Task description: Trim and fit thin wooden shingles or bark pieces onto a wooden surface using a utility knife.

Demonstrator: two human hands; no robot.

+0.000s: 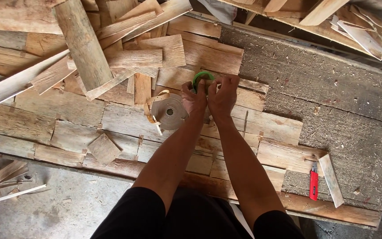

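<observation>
Both hands, left point(192, 98) and right point(222, 95), grip a green ring point(201, 78), probably tape, above the counter point(332, 88); a grey roll point(169, 112) lies just beside.

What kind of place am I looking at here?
Probably a rough woodworking shop. Weathered boards and offcuts are piled over a workbench topped with coarse fibreboard, and a red utility knife lies on it. Both hands, left and right, hold a green tape roll beside a coil of brown banding.

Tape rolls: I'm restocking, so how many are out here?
2. A green roll held between the left hand and right hand; a brown roll lying on the planks beside them. Others may be hidden.
</observation>
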